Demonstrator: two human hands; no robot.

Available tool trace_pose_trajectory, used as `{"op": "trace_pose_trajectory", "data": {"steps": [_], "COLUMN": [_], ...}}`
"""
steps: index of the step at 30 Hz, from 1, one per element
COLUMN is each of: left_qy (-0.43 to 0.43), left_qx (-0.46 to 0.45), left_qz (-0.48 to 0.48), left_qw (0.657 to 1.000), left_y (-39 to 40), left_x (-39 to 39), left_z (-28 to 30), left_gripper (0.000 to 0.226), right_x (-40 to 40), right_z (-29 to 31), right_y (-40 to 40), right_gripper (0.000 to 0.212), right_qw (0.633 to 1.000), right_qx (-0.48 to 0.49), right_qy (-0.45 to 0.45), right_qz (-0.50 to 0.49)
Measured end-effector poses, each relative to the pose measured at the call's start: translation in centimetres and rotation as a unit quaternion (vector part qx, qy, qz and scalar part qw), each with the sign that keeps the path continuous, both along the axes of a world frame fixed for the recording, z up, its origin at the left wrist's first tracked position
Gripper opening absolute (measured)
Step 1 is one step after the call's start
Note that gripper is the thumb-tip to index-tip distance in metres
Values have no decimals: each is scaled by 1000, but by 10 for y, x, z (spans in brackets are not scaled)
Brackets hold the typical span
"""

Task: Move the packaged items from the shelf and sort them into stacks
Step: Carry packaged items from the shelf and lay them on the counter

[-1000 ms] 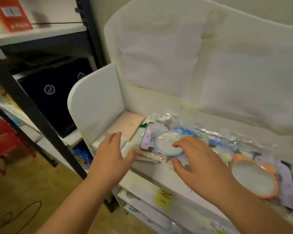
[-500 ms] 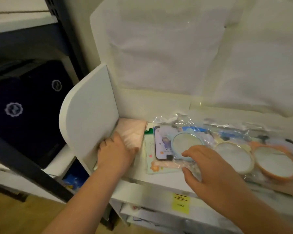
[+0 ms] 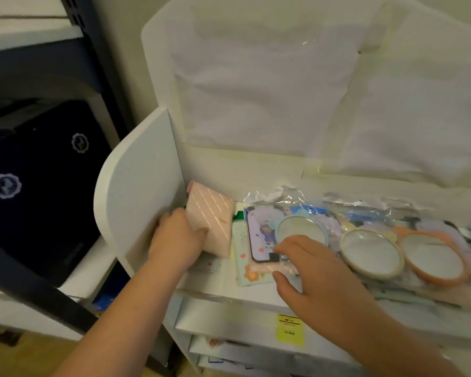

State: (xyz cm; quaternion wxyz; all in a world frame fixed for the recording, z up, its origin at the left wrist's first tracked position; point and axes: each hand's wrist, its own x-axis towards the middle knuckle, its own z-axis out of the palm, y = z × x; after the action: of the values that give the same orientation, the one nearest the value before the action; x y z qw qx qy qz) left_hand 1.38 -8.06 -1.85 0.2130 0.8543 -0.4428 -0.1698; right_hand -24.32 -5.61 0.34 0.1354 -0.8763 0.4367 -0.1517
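Observation:
Several packaged items lie on a white shelf [image 3: 201,284]. My left hand [image 3: 174,240] grips a pink striped package [image 3: 215,221] and tilts it up against the shelf's white side panel [image 3: 139,191]. My right hand [image 3: 318,270] rests on a plastic-wrapped package with a blue-rimmed round mirror [image 3: 301,229] and a purple card, thumb at its front edge. To the right lie a yellow-rimmed mirror package [image 3: 370,253] and an orange-rimmed one [image 3: 433,259]. A pale green card package [image 3: 241,262] lies underneath.
A white paper-covered back panel [image 3: 283,91] rises behind the shelf. A yellow price label [image 3: 289,329] is stuck on the shelf front. Lower shelves hold more items. At left stands a black metal rack [image 3: 38,292] with a dark navy bag [image 3: 38,172].
My left hand has closed on the pink package and lifted its near edge, so it now stands tilted. My right hand stays on the blue mirror package. The camera has moved closer.

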Motion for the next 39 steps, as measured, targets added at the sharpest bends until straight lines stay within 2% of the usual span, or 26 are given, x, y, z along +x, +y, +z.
{"op": "trace_pose_trajectory", "data": {"steps": [1, 3, 6, 9, 12, 14, 17, 19, 23, 27, 29, 31, 32, 33, 35, 36, 37, 39], "left_qy": [34, 168, 367, 455, 514, 535, 538, 544, 553, 561, 574, 586, 588, 590, 600, 605, 606, 604], "left_qx": [-28, -77, -125, -194, -239, -254, -263, -259, -255, -264, -269, -272, -272, -271, -271, -271, -271, -271], "left_qz": [6, 41, 83, 76, 29, 21, 30, 41, 39, 23, 12, -8, -19, -26, -33, -35, -36, -41], "left_qw": [999, 982, 918, 866, 824, 805, 800, 797, 792, 784, 774, 763, 761, 760, 752, 748, 747, 749], "left_y": [3, 9, 23, 41, 61, 72, 84, 89, 96, 96, 94, 91, 90, 88, 86, 85, 84, 80], "left_x": [1, -2, -7, -9, -9, -9, -8, -7, -3, -4, -5, -8, -12, -15, -25, -31, -37, -53], "left_z": [2, 6, 14, 33, 57, 64, 68, 69, 72, 75, 78, 80, 82, 84, 88, 90, 92, 95], "left_gripper": [32, 16, 18, 22, 22, 24, 26, 27, 29, 27, 27, 28, 29, 29, 30, 31, 31, 30], "right_x": [5, 17, 37, 61, 93, 113, 133, 137, 137, 132, 125, 117, 112, 107, 94, 84, 72, 44], "right_z": [-2, -8, -21, -31, -35, -41, -52, -59, -65, -74, -62, -45, -36, -29, -12, -4, 5, 20], "right_y": [-2, -7, -17, -22, -22, -22, -22, -19, -2, 6, 3, -2, -6, -10, -19, -24, -27, -31], "right_gripper": [35, 33, 32, 38, 48, 55, 78, 80, 45, 41, 36, 22, 19, 18, 15, 15, 12, 12], "right_qw": [1000, 1000, 999, 995, 995, 992, 985, 985, 976, 975, 986, 992, 981, 944, 803, 732, 677, 614], "right_qx": [-1, -8, -27, -32, -30, -12, 10, -12, -117, -150, -142, -67, 15, 124, 317, 377, 406, 407], "right_qy": [2, 0, 24, 78, 59, 74, 119, 131, 122, 83, 22, -106, -191, -300, -481, -534, -573, -631], "right_qz": [6, 13, 37, 61, 79, 98, 124, 112, 136, 140, 85, 10, -28, -62, -151, -194, -221, -243]}}
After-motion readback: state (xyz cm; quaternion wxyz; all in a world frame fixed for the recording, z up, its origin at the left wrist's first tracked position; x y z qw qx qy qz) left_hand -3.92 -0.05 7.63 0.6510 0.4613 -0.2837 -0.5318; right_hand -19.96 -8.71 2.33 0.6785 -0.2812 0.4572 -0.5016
